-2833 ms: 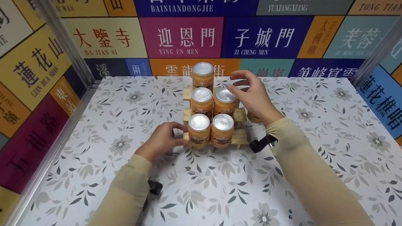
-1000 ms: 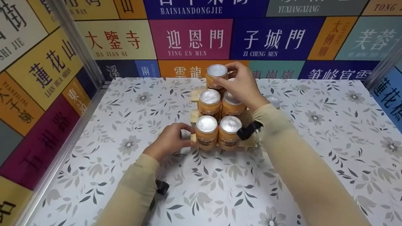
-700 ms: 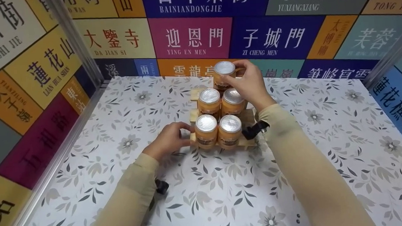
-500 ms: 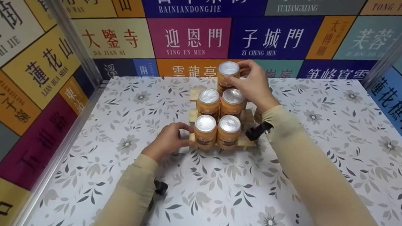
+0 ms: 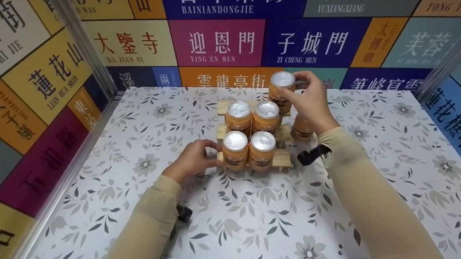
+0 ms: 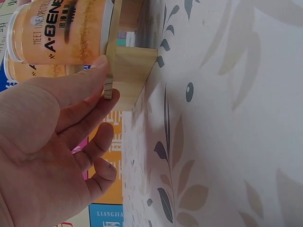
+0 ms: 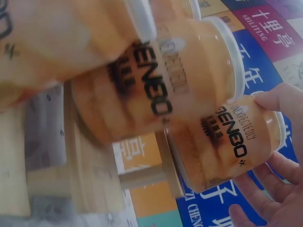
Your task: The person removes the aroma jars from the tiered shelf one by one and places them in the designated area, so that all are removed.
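A small stepped wooden stand (image 5: 282,158) carries several orange cans with silver lids. My left hand (image 5: 190,160) pinches the left end of its lowest step; the left wrist view shows the thumb on top and a finger under the board (image 6: 109,71). My right hand (image 5: 312,100) grips an orange can (image 5: 282,96) by its upper part, at the right end of the top step. Two cans stand side by side on the middle step, one being the left can (image 5: 239,115). Two more occupy the front step, including a left can (image 5: 235,149).
On the table (image 5: 237,233), just right of the stand, another orange can (image 5: 303,129) stands partly hidden by my right hand. Colourful sign-printed panels (image 5: 217,42) rise behind and at both sides. A flower-patterned sheet covers the table.
My right hand, at first empty beside the top can, has taken hold of it and moved it rightward along the top step. The left hand keeps its grip on the stand.
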A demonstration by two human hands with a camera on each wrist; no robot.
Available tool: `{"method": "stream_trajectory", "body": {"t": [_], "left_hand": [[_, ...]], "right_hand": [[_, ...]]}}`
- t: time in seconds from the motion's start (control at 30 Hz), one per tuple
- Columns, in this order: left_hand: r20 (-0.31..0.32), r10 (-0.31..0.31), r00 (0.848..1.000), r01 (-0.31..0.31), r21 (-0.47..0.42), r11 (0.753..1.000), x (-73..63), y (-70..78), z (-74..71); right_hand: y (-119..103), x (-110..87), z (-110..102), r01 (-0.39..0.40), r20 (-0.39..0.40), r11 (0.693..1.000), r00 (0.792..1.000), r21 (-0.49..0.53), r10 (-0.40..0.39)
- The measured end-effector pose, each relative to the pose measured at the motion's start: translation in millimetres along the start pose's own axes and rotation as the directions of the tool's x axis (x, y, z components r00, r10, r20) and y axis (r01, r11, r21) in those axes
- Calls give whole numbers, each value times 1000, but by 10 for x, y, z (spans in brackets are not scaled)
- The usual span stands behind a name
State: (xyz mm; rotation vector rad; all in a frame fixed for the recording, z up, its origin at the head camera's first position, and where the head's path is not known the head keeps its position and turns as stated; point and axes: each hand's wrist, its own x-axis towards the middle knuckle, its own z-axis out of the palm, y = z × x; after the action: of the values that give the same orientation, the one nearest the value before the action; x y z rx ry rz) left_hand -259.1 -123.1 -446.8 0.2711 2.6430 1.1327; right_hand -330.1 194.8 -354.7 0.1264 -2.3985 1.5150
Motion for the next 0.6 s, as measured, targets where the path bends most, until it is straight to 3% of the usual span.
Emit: {"method": "stream_trajectory", "body": {"t": [0.4,0.6], "left_hand": [[3,-19,1000,19,-10,1000,-7,17,-15],[-6,13,1000,-13,8,1000,-23,18,-12]], "right_hand": [[122,-112,-323,-11,-50,1000,999,-23,10],[234,-196,-496,-14,-70,1000,997,-17,13]]}}
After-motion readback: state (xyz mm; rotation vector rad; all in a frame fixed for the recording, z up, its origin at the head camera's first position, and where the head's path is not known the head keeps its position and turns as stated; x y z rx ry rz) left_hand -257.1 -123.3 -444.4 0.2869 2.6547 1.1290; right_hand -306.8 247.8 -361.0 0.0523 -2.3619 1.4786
